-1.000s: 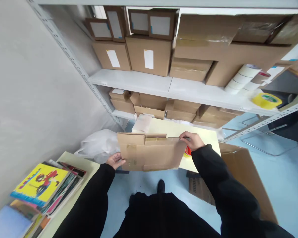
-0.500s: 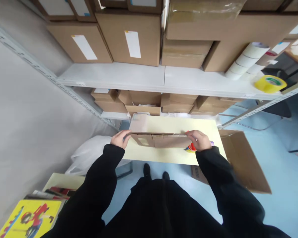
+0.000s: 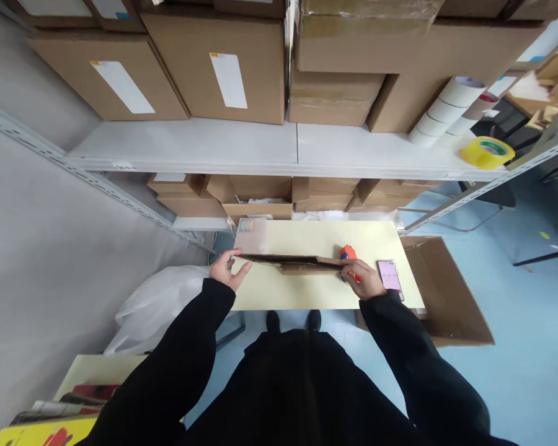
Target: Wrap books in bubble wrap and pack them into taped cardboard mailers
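A flattened cardboard box [image 3: 302, 265] is held over the pale yellow table [image 3: 307, 294], seen nearly edge-on with its flaps slightly parted. My right hand [image 3: 363, 279] pinches its right end between thumb and fingers. At the left end, my left hand [image 3: 227, 269] has its thumb spread away from the fingers; the fingertips reach the corner of the cardboard. Partly hidden behind my right hand, a red-orange and blue tape dispenser [image 3: 348, 253] rests on the table. To the right of that hand lies a phone [image 3: 389, 277] with its screen lit.
Shelves [image 3: 190, 145] ahead hold several cardboard boxes [image 3: 246, 74], tape rolls [image 3: 446, 111] and a yellow tape roll [image 3: 487, 152]. A large open carton [image 3: 451, 297] stands right of the table. At left are a white plastic bag [image 3: 160, 303] and a stand with books [image 3: 51, 427].
The flattened box has tipped from showing its broad face to nearly edge-on. My left thumb has moved away from it, and my right hand has shifted slightly left and down, uncovering the phone.
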`<state>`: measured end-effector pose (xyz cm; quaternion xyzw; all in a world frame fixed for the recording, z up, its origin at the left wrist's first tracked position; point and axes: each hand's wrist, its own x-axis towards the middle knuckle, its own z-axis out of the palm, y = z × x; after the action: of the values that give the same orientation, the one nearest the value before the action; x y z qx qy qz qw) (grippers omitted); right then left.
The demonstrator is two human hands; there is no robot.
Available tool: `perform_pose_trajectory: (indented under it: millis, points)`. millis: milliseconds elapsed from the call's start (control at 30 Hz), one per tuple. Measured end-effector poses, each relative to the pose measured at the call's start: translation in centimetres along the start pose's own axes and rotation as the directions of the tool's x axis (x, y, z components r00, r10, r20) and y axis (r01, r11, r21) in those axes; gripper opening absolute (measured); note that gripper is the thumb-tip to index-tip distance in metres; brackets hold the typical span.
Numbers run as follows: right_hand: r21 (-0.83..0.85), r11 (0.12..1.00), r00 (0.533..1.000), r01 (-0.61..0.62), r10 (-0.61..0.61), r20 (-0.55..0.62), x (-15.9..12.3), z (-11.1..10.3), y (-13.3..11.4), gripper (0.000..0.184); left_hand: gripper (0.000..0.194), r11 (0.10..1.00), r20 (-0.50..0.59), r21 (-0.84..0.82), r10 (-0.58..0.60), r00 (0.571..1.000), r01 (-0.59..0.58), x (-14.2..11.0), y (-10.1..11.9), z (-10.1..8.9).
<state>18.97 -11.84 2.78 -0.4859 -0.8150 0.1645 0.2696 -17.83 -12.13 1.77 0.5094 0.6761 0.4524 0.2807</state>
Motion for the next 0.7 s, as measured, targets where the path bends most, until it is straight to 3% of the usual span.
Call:
perform_pose_trajectory:
  millis: [133,233,433,567,700]
  points:
    - [0.128,0.991,0.995,0.038,-0.050,0.086,1.4,-1.7,0.1,0.013,0.034,0.986,-0.084,0.145,-0.067,0.994,0.079,0.0,0.6,2.0]
    - [0.172,0.984,0.990,0.040,-0.062,0.125,2.5,-2.3,0.8,0.017,0.040,0.991,-0.124,0.123,-0.042,0.991,0.057,0.2,0.8,3.0]
    - [0.102,0.993,0.971,0.066,-0.088,0.223,4.5,-2.6,2.0,0.028,0.077,0.988,-0.157,0.154,0.011,0.988,0.013,0.7,0.2,2.8]
    - [-0.028,0.999,0.971,0.022,-0.014,0.239,5.6,-3.1,1.7,0.036,0.095,0.982,-0.206,-0.020,-0.187,0.960,0.187,1.1,0.0,2.7]
    - [-0.058,0.998,0.967,-0.008,0.022,0.253,6.0,-3.3,1.0,0.038,0.083,0.885,-0.032,-0.215,-0.430,0.902,0.414,1.2,0.4,3.1]
